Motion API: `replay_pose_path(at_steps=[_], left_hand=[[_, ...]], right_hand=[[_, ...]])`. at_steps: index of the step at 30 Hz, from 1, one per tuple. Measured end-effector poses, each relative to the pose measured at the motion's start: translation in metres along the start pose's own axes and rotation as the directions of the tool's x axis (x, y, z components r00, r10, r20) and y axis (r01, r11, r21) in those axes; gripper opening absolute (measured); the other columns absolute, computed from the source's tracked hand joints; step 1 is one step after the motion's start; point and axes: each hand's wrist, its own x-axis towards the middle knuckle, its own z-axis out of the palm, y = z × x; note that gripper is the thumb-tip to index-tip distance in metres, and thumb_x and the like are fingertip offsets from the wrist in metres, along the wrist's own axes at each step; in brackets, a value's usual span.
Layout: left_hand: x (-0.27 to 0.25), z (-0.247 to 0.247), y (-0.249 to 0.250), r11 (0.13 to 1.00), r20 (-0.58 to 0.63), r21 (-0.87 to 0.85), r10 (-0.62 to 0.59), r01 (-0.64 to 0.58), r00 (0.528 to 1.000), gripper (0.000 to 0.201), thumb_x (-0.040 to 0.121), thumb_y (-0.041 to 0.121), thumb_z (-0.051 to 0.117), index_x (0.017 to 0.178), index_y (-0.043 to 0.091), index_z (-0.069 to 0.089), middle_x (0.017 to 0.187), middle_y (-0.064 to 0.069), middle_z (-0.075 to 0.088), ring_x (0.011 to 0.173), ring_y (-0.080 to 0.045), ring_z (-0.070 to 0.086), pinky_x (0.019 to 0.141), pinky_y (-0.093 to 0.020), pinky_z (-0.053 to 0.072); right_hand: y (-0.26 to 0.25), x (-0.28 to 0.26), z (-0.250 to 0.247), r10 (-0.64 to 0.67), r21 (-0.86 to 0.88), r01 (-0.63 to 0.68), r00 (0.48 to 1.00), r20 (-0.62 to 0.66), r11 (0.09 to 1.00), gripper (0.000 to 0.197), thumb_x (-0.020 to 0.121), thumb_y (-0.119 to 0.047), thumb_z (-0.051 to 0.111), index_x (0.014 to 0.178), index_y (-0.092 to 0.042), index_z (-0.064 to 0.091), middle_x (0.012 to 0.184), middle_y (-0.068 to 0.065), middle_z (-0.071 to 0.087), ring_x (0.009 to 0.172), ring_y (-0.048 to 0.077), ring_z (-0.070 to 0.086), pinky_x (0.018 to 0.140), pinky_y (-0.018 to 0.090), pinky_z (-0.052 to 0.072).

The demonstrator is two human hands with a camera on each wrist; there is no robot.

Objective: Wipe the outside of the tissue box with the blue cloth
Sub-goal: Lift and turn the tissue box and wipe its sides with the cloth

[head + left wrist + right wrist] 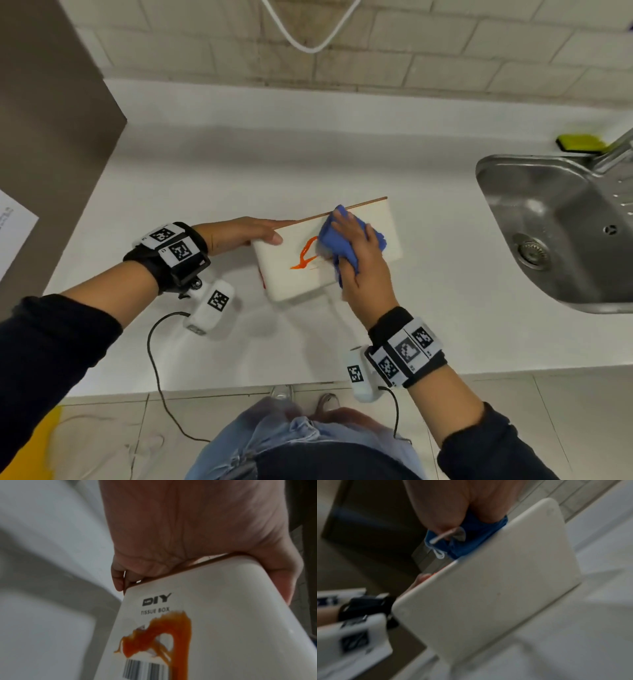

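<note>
Right hand [359, 260] pressing down on bunched blue cloth [342, 236], fingers spread and curling over it, thumb tucked along the near edge. Cloth lying under the palm, on the right half of the upward-facing side of the tissue box [301, 274], reaching up to the box's far edge. Orange smear [305, 255] sitting just left of the cloth, uncovered. Left hand [239, 233] gripping the box's left end, thumb lying on the top face, fingers wrapping behind the far side along the brown rim; left wrist view showing fingers [118, 577] hooking over that rim, above the printed label, more orange smear and the barcode. Box resting on the white counter [205, 171], mid-surface. Steel sink [555, 233] lying well apart to the right, green sponge [579, 142] behind it.
</note>
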Motion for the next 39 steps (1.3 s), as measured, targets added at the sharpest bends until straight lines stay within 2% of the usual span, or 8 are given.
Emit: replay_pose_path(at_steps=[4, 10, 16, 22, 29, 32, 35, 39], left_hand=[[0.002, -0.002, -0.002, 1.000, 0.029, -0.010, 0.003, -0.003, 1.000, 0.050, 0.069, 0.040, 0.062, 0.118, 0.049, 0.062, 0.131, 0.016, 0.063, 0.126, -0.006, 0.055, 0.113, -0.032, 0.032], [0.009, 0.010, -0.003, 0.997, 0.031, -0.074, 0.008, -0.006, 0.999, 0.038, 0.061, 0.047, 0.062, 0.097, 0.059, 0.067, 0.107, 0.027, 0.071, 0.102, 0.006, 0.065, 0.090, -0.016, 0.046], [0.011, 0.003, -0.007, 0.997, 0.039, -0.071, 0.035, -0.032, 0.999, 0.049, 0.056, 0.050, 0.073, 0.105, 0.053, 0.067, 0.113, 0.026, 0.069, 0.111, 0.002, 0.061, 0.108, -0.029, 0.036], [0.009, 0.004, -0.005, 1.000, 0.055, -0.010, 0.017, -0.017, 0.998, 0.046, 0.066, 0.048, 0.063, 0.109, 0.062, 0.060, 0.125, 0.028, 0.063, 0.125, 0.000, 0.053, 0.116, -0.034, 0.030], [0.005, -0.006, 0.003, 0.998, 0.057, 0.020, 0.051, -0.052, 0.997, 0.065, 0.056, 0.056, 0.076, 0.118, 0.053, 0.058, 0.127, 0.035, 0.057, 0.118, 0.014, 0.052, 0.099, -0.012, 0.037], [0.001, -0.009, 0.005, 0.999, 0.102, 0.045, 0.015, -0.020, 0.995, 0.053, 0.071, 0.039, 0.068, 0.120, 0.056, 0.054, 0.130, 0.039, 0.052, 0.121, 0.016, 0.049, 0.095, -0.006, 0.038], [0.002, -0.007, 0.005, 0.997, 0.070, 0.070, -0.018, 0.013, 0.997, 0.046, 0.078, 0.032, 0.062, 0.113, 0.062, 0.057, 0.126, 0.040, 0.055, 0.121, 0.014, 0.050, 0.101, -0.015, 0.036], [0.006, -0.007, -0.003, 0.997, -0.017, 0.065, -0.047, 0.048, 0.999, 0.047, 0.064, 0.054, 0.063, 0.109, 0.064, 0.058, 0.128, 0.024, 0.062, 0.130, -0.012, 0.049, 0.117, -0.045, 0.027]], right_hand=[[0.016, -0.006, -0.019, -0.154, -0.296, 0.202, 0.972, 0.180, 0.934, 0.047, 0.085, -0.013, 0.035, 0.130, -0.011, 0.049, 0.144, 0.011, 0.041, 0.137, 0.015, 0.020, 0.114, 0.020, -0.005], [0.006, 0.020, -0.008, 0.080, -0.066, -0.093, 0.981, -0.175, 0.993, 0.050, 0.090, -0.001, 0.041, 0.138, -0.016, 0.038, 0.149, 0.005, 0.033, 0.140, 0.018, 0.015, 0.119, 0.036, 0.006], [0.007, -0.008, 0.004, -0.264, -0.142, 0.298, 0.940, 0.217, 0.944, 0.043, 0.085, -0.010, 0.043, 0.128, -0.009, 0.049, 0.139, 0.006, 0.045, 0.135, 0.018, 0.026, 0.115, 0.021, 0.000], [0.028, 0.014, -0.027, 0.024, -0.051, -0.028, 0.997, -0.067, 0.998, 0.050, 0.082, -0.029, 0.027, 0.132, -0.031, 0.035, 0.145, -0.010, 0.035, 0.136, 0.005, 0.024, 0.120, 0.030, -0.001], [0.011, -0.022, 0.010, -0.308, 0.001, 0.332, 0.875, 0.373, 0.943, 0.044, 0.083, -0.010, 0.041, 0.125, -0.016, 0.052, 0.137, -0.004, 0.047, 0.138, 0.002, 0.023, 0.118, 0.024, 0.001], [0.045, -0.029, -0.026, -0.251, -0.015, 0.265, 0.928, 0.277, 0.964, 0.034, 0.090, -0.022, 0.039, 0.122, -0.020, 0.052, 0.141, -0.004, 0.046, 0.138, 0.004, 0.025, 0.119, 0.027, 0.003], [0.058, -0.008, -0.048, 0.066, 0.056, -0.066, 0.998, 0.015, 0.996, 0.042, 0.094, -0.022, 0.032, 0.132, -0.012, 0.048, 0.145, 0.004, 0.044, 0.136, 0.004, 0.033, 0.116, 0.028, 0.014], [0.027, 0.011, -0.022, 0.021, 0.030, -0.021, 1.000, 0.001, 0.999, 0.049, 0.087, -0.021, 0.028, 0.131, -0.011, 0.047, 0.140, 0.007, 0.045, 0.134, 0.010, 0.034, 0.117, 0.019, -0.002]])
